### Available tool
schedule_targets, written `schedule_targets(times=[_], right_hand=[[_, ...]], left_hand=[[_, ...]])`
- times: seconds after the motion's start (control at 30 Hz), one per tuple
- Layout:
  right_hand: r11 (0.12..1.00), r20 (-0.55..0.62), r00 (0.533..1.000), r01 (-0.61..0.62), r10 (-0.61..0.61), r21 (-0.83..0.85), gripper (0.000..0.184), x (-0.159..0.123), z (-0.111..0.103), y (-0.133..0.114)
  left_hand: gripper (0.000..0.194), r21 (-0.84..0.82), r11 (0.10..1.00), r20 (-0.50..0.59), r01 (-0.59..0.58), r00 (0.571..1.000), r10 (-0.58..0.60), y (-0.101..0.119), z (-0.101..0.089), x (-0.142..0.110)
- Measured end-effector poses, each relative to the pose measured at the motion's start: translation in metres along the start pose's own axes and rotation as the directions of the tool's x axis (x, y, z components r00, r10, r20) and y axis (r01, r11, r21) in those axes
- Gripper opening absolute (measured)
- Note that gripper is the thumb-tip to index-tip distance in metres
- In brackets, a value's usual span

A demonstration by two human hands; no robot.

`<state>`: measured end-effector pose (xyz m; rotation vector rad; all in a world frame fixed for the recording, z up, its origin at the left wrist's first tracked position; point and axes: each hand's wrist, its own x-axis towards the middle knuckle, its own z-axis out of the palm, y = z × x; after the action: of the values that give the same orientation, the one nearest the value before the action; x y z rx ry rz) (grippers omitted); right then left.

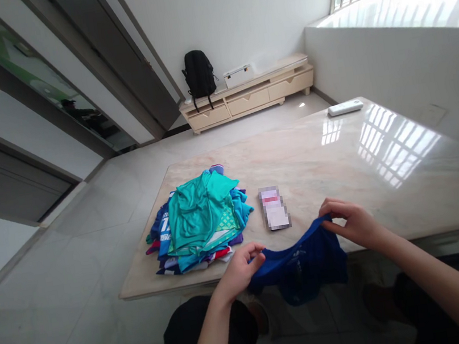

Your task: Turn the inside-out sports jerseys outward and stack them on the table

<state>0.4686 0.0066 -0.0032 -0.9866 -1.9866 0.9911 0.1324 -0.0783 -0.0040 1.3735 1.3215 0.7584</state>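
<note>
A dark blue garment [298,268] hangs between my two hands at the table's near edge, its top edge sagging and its lower part dropping below the tabletop. My left hand [240,268] pinches its left upper corner between thumb and fingers. At the opposite upper corner, my right hand [351,221] is closed on the cloth in the same way. Left of the garment lies a heap of folded and loose clothes [201,213], with a teal green piece on top and blue, red and white ones under it. A phone [275,209] with a blurred screen lies just beyond the garment.
The marble-look table [288,157] carries a white oblong object [344,107] at its far right. Across the floor stands a low cream cabinet [249,101] with a black backpack [199,74] and a white box [238,76] on it. My knees are under the near edge.
</note>
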Motion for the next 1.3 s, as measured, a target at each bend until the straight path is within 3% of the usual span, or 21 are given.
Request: schedule_targets(times=[0.07,0.13,0.23,0.33,0.47,0.63,0.83,0.97,1.07,1.3], right_hand=[[1.0,0.019,1.0,-0.025,0.024,0.011,0.011,0.001,0.0,0.002],[0.999,0.057,0.998,-0.036,0.037,-0.008,0.014,0.003,-0.001,0.005],[0.995,0.187,0.98,-0.058,0.072,-0.08,0.022,0.004,-0.002,0.009],[0.983,0.327,0.931,-0.128,0.165,-0.132,0.029,0.004,0.0,0.009],[0.938,0.371,0.878,-0.205,0.303,-0.281,0.04,0.002,0.006,0.008],[0.932,0.284,0.915,-0.197,0.287,-0.305,0.028,0.002,0.011,0.013],[0.919,0.24,0.918,-0.233,0.316,-0.318,0.017,0.003,0.018,0.026],[0.915,0.223,0.92,-0.243,0.323,-0.321,0.025,0.005,0.019,0.028],[0.928,0.263,0.92,-0.203,0.29,-0.313,0.033,0.005,0.018,0.026],[0.946,0.346,0.909,-0.131,0.234,-0.296,0.038,-0.002,0.023,0.027]], left_hand=[[0.055,0.031,0.999,-0.04,-0.028,0.999,0.029,0.001,-0.002,0.002],[0.049,0.053,0.997,-0.157,-0.063,0.985,0.07,0.002,-0.006,0.003],[0.044,0.086,0.989,-0.394,-0.121,0.908,0.146,0.001,-0.012,0.004],[0.04,0.12,0.982,-0.512,-0.144,0.839,0.186,0.001,-0.014,0.002],[0.034,0.172,0.971,-0.5,-0.164,0.835,0.23,0.002,-0.011,0.0],[0.032,0.177,0.972,-0.46,-0.152,0.861,0.218,0.002,-0.005,0.002],[0.031,0.143,0.982,-0.395,-0.126,0.902,0.173,0.001,0.001,0.004],[0.028,0.175,0.978,-0.353,-0.116,0.92,0.172,0.001,0.0,0.003],[0.023,0.318,0.942,-0.355,-0.11,0.907,0.226,-0.001,-0.002,0.004],[0.019,0.579,0.8,-0.364,-0.155,0.829,0.424,-0.007,0.0,0.01]])
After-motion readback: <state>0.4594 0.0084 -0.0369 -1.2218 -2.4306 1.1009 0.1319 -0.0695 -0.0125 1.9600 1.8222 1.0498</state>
